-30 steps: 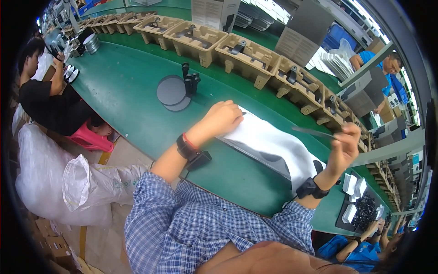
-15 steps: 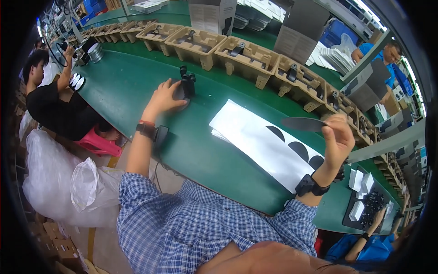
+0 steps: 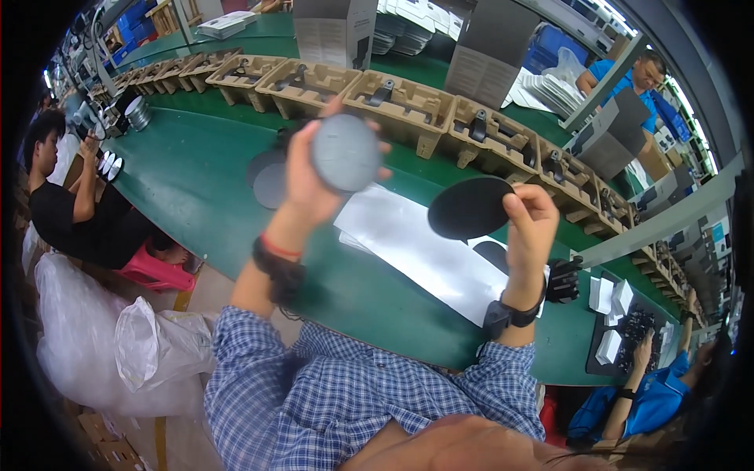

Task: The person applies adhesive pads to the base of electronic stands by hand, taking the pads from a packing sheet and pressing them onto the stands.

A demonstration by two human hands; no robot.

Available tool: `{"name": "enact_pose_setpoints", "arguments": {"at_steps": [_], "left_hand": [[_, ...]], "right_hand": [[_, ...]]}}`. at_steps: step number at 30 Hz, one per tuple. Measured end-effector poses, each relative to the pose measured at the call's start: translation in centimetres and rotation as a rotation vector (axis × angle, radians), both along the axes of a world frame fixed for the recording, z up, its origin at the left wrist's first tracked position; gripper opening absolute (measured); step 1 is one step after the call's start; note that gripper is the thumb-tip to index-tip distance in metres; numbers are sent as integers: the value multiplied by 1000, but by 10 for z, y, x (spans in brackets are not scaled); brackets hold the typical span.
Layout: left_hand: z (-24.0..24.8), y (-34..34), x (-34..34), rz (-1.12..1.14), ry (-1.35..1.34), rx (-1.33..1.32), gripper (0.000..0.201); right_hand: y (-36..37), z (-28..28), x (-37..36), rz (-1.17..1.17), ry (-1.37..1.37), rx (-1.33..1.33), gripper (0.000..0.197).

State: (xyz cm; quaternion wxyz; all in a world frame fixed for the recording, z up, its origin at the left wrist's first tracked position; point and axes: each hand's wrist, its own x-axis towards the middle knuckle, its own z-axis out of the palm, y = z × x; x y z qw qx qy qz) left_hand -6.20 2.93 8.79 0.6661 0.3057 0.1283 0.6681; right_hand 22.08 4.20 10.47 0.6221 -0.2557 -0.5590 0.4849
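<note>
My left hand [image 3: 305, 184] is raised over the table, its fingers wrapped behind a round grey disc [image 3: 345, 153] whose flat face is turned toward me. Between thumb and fingers, my right hand [image 3: 534, 228] pinches the edge of a thin black round pad [image 3: 469, 208]. Below the pad lies a long white backing sheet [image 3: 408, 247], with another black round pad [image 3: 492, 253] partly visible on it. Beside my left wrist, dark grey round pieces [image 3: 269, 187] rest on the green table, partly covered by my hand.
Brown moulded trays [image 3: 400, 110] with black parts stand in a row along the far side. Black pieces [image 3: 564, 281] lie by my right wrist. Grey boxes [image 3: 334, 31] stand beyond the trays. Other people sit at left and lower right; another stands at upper right.
My left hand has lifted the grey disc off the table and moved right with it. My right hand has shifted left, and the black pad now shows its broad face.
</note>
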Motion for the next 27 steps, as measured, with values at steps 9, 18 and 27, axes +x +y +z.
{"name": "enact_pose_setpoints", "arguments": {"at_steps": [9, 18, 27], "left_hand": [[10, 6, 78, -428, -76, -122, 63], [-2, 9, 74, -403, 3, -63, 61], [-6, 12, 65, -388, 17, -33, 61]], "right_hand": [[2, -8, -19, 57, 133, -244, 10], [1, -17, -33, 32, 61, -244, 13], [6, -22, -45, 22, 57, -219, 13]]}}
